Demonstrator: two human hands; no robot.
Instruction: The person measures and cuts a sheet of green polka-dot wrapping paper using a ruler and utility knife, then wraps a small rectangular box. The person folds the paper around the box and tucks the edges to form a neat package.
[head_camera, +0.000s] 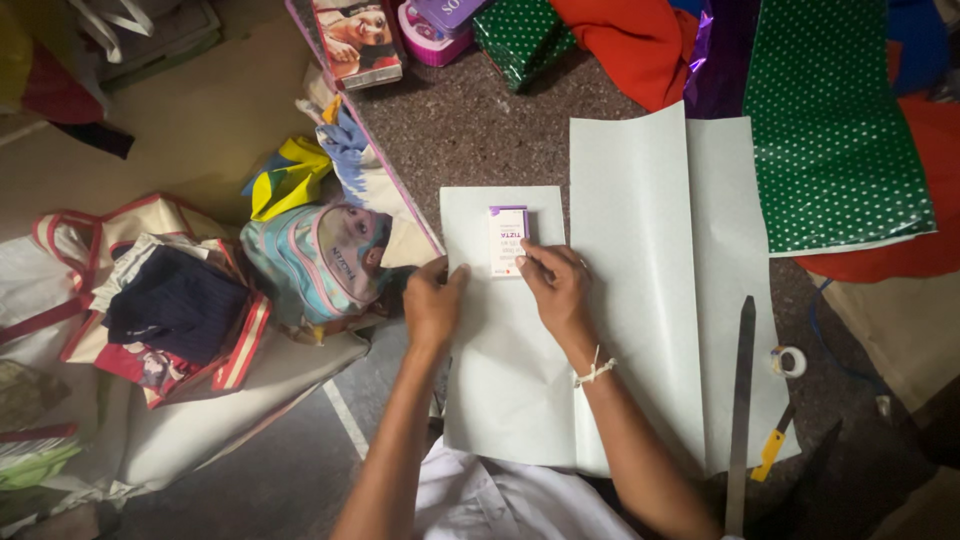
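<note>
A small white box with a purple end (507, 239) lies near the top of a cut sheet of white paper (505, 390) on a speckled stone counter. My left hand (432, 303) rests on the paper's left edge, fingers curled down on it. My right hand (558, 288) presses the paper just right of the box, fingertips touching the box's lower right corner. A white thread band circles my right wrist. A larger white sheet (690, 270) lies under and to the right of the small one.
A long metal ruler (740, 410), a yellow utility knife (772, 447) and a tape roll (788, 360) lie at the right. Green dotted wrapping paper (835, 120), red paper and boxes are at the back. Bags (180, 300) and a backpack (320, 262) fill the floor on the left.
</note>
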